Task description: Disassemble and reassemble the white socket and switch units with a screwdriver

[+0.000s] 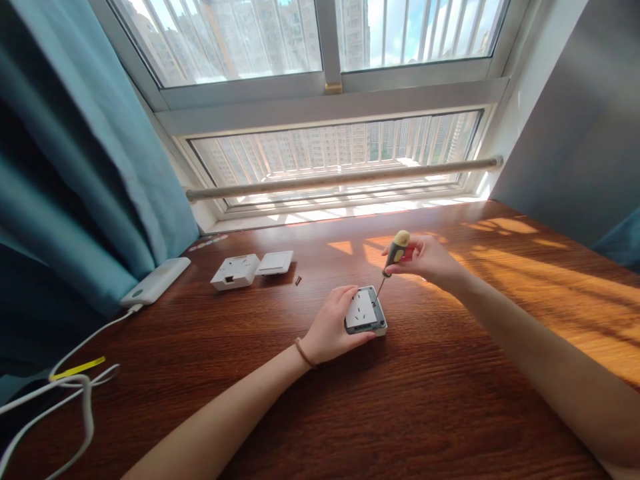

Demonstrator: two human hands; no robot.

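A white wall socket [361,309] with a grey inner frame lies on the wooden table, its slotted face up. My left hand [331,325] grips it from the left, fingers over the far edge and thumb along the near edge. In my right hand [419,259] is a screwdriver [397,254] with a grey and yellow handle, held tilted by the fingers. Its thin shaft runs down to the right part of the socket's frame, at or near a screw there; I cannot tell whether the tip sits in the screw head.
To the left lie a white back box [235,272], a white cover plate [275,263] and small dark screws [299,281]. A white power bank [156,281] with a cable [107,327] rests by the blue curtain [115,133]. A rail [345,179] crosses the window behind the table [440,387].
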